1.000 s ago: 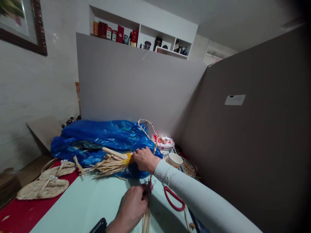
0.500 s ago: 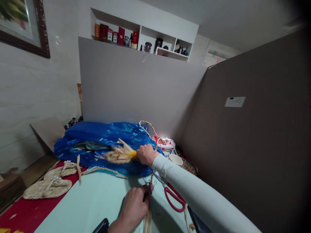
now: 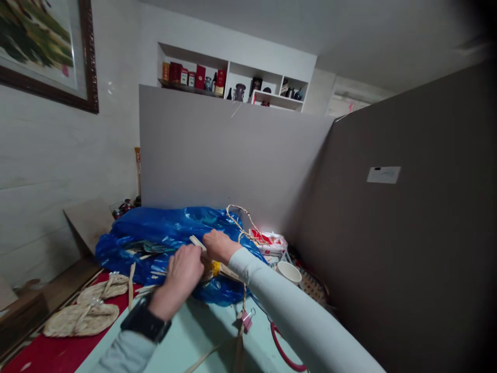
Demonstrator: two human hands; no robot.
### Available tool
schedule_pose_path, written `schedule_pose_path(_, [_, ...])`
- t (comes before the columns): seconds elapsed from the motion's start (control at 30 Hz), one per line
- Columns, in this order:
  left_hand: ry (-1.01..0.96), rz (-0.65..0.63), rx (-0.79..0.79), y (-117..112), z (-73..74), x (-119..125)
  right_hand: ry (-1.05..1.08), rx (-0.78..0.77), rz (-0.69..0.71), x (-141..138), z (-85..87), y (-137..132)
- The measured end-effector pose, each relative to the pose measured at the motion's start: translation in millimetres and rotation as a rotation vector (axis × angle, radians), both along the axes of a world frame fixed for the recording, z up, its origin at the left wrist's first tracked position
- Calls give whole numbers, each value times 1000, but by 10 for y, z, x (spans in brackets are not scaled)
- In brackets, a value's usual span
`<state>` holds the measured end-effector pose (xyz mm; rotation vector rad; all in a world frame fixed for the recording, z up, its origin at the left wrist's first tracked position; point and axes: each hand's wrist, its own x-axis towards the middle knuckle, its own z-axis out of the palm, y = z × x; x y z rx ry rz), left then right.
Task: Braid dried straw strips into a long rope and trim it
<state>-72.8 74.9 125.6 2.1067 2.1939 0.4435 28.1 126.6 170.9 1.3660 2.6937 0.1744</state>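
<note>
My left hand (image 3: 184, 272), with a dark watch on its wrist, is closed over the loose ends of a bundle of dried straw strips (image 3: 229, 271). A yellow tie (image 3: 216, 267) binds this bundle. Just to the right, my right hand (image 3: 219, 245) is closed at a pale straw strip (image 3: 197, 242) that sticks out between the hands; its fingertips are hidden. Both hands are above a crumpled blue plastic bag (image 3: 163, 220). Nearer to me, a pink binder clip (image 3: 247, 321) sits on a braided straw cord (image 3: 244, 298), with unbraided strands below it.
Red-handled scissors (image 3: 285, 349) lie partly under my right sleeve. A white paper cup (image 3: 289, 272) and a red-and-white packet (image 3: 269, 242) stand behind. Woven straw sandals (image 3: 81, 319) rest on red cloth (image 3: 58, 352) at left. Grey panels (image 3: 233, 155) enclose the table (image 3: 186, 331).
My left hand has left the clip and moved up and left to the straw bundle. My right hand has shifted slightly left, off the yellow tie. The view has tilted up a little.
</note>
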Motion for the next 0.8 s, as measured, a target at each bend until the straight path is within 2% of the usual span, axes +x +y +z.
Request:
schedule_pose_path(0.07, [88, 25, 30, 249, 90, -218, 8, -23, -37, -42, -76, 99])
schedule_pose_path(0.17, [167, 3, 64, 541, 91, -410, 17, -17, -95, -43, -157, 239])
schedule_pose_path(0.37, [186, -11, 200, 905, -55, -478, 63, 167, -169, 64, -234, 512])
schedule_pose_path(0.5, [80, -1, 212, 1154, -33, -535, 49, 222, -141, 121, -270, 619])
schedule_pose_path(0.63, [-113, 27, 199, 1410, 111, -670, 49, 263, -29, 72, -320, 520])
schedule_pose_path(0.8, [-418, 14, 190, 1574, 365, -823, 36, 218, 281, -167, -527, 217])
